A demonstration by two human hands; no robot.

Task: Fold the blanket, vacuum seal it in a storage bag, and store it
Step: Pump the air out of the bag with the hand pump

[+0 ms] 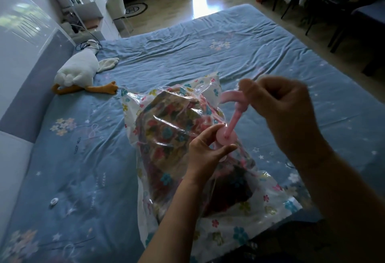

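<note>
The fingers and thumb of my left hand [206, 150] pinch the pink valve [220, 139] on top of the storage bag [218, 233], bracing it so the pump [234, 120] seated there cannot slip. My right hand [279, 106], above the bag, is curled tight round the pump's handle to draw air out. The folded blanket [166, 133] lies inside the bag, on the bed [187, 50].

"SLEEP WELL" on the blue bedsheet [80, 145]

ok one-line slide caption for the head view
The left hand holds the pink valve on the storage bag while the right hand grips the pink pump, blanket inside.
</note>
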